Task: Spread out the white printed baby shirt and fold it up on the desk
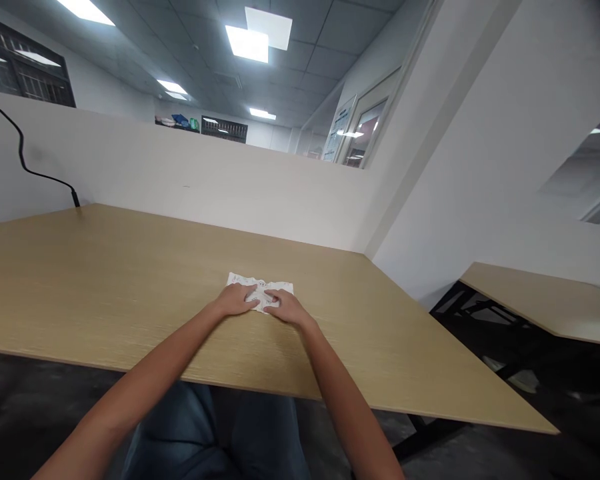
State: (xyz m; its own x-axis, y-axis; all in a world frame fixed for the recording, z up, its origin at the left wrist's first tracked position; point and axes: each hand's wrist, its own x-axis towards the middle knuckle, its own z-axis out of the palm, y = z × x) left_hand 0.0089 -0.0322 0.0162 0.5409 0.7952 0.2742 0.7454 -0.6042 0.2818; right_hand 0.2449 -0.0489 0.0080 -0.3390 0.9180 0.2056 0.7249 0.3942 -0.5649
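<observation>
A small, creased white piece of cloth or paper [263, 285] lies on the wooden tabletop [145, 280], with a little printed face and faint coloured marks; I cannot tell which material it is. My left hand [236, 299] rests over its left half, thumb and fingers apart and pointing inward. Over the right half lies my right hand [285, 305], its thumb also spread from the fingers. Both hands touch the white piece, and the gap between them shows its middle. My palms hide parts of it.
A low white partition [220, 173] runs along the table's far edge, meeting a wall [460, 173] on the right. At the far left hangs a black cable [23, 157]. Another table [545, 300] stands to the right. My legs [220, 427] are under the near edge.
</observation>
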